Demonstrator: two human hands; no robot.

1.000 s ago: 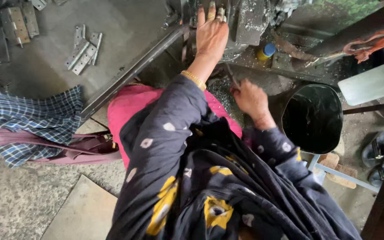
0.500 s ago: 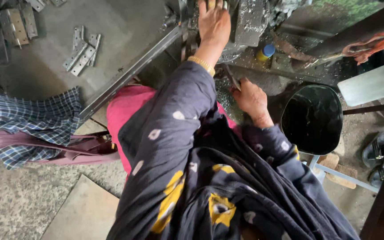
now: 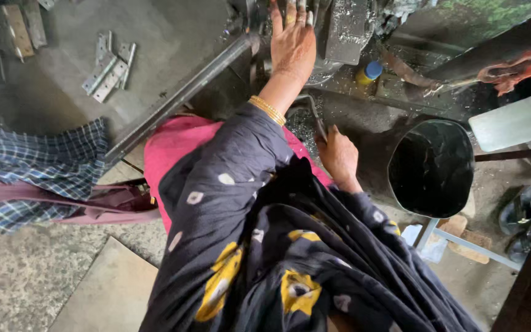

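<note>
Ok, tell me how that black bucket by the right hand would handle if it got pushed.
The black bucket looks empty and thin-walled, so it is probably light and would slide or tip easily. It already seems tilted, its mouth facing the camera, so a nudge might roll it. The right hand rests just beside it.

Open concrete floor [image 3: 173,43] lies at ten o'clock, past the metal bar [image 3: 179,98] and scattered hinges [image 3: 107,67]; the black bucket [image 3: 432,167] blocks three o'clock, and the grey machine block [image 3: 346,31] crowds twelve
</note>
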